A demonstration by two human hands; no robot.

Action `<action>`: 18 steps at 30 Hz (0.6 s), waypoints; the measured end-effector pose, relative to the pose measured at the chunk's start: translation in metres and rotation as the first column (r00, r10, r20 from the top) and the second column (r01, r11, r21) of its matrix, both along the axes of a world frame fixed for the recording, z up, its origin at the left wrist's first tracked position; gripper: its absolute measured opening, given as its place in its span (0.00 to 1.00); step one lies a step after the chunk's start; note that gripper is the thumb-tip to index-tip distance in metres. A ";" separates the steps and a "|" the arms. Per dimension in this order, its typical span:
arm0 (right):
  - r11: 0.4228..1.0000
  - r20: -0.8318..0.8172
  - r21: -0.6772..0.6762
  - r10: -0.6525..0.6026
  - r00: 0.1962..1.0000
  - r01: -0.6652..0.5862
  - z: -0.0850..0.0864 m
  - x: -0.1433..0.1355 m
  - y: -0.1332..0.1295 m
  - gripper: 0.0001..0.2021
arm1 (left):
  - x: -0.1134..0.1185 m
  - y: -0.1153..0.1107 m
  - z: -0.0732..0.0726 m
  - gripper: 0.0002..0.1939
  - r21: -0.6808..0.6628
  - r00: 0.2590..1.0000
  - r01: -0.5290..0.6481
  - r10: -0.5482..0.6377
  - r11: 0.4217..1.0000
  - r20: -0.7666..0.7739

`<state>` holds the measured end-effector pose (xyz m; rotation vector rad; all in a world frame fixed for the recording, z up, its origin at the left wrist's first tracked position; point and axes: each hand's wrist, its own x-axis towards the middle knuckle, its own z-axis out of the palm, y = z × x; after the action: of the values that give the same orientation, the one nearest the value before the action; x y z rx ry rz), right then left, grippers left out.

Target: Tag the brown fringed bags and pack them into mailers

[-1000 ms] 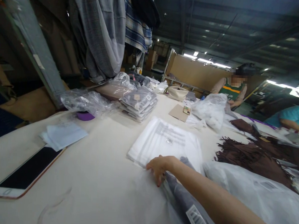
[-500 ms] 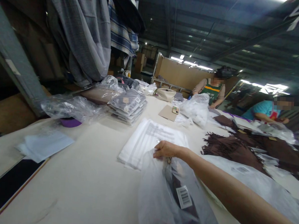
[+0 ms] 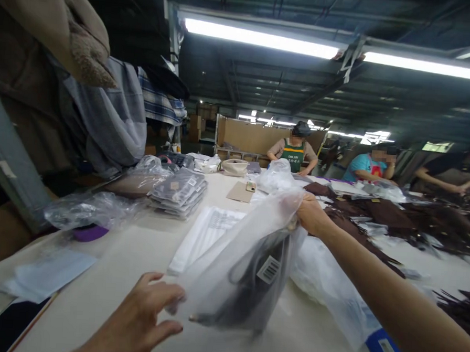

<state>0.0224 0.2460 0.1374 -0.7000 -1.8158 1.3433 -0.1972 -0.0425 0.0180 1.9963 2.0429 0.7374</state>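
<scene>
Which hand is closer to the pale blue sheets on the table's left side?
Left. The left hand, open, is right of the pale blue sheets, apart from them; the right hand is farther right, holding the top of the frosted bag.

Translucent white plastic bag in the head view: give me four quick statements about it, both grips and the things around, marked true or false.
1. The right grip holds the translucent white plastic bag near its top. True.
2. The left grip is closed round the bag. False: it is open, at the bag's left side.
3. A white rectangular barcode label shows on or through the bag. True.
4. The stack of grey plastic-wrapped bundles is right of the folded white grey-striped cloth. False: it is to the left.
</scene>
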 end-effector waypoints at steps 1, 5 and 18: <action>1.000 -0.045 0.002 -0.028 0.999 0.028 0.001 0.006 0.000 0.13 | -0.003 0.011 0.011 0.05 0.028 0.995 0.007 -0.004 1.000 -0.099; 0.993 -0.154 -0.009 -0.120 0.981 0.120 0.000 0.034 0.001 0.12 | -0.019 0.053 0.066 0.10 0.149 0.913 0.033 0.031 0.988 -0.407; 0.977 -0.180 -0.017 -0.214 0.960 0.215 -0.068 0.081 -0.017 0.15 | -0.027 0.090 0.124 0.11 0.416 0.894 -0.048 0.226 0.908 -0.388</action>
<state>0.1032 0.2287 0.0695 -0.7263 -1.5505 1.2185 -0.2240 0.0472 0.1425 2.4338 2.4698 0.8618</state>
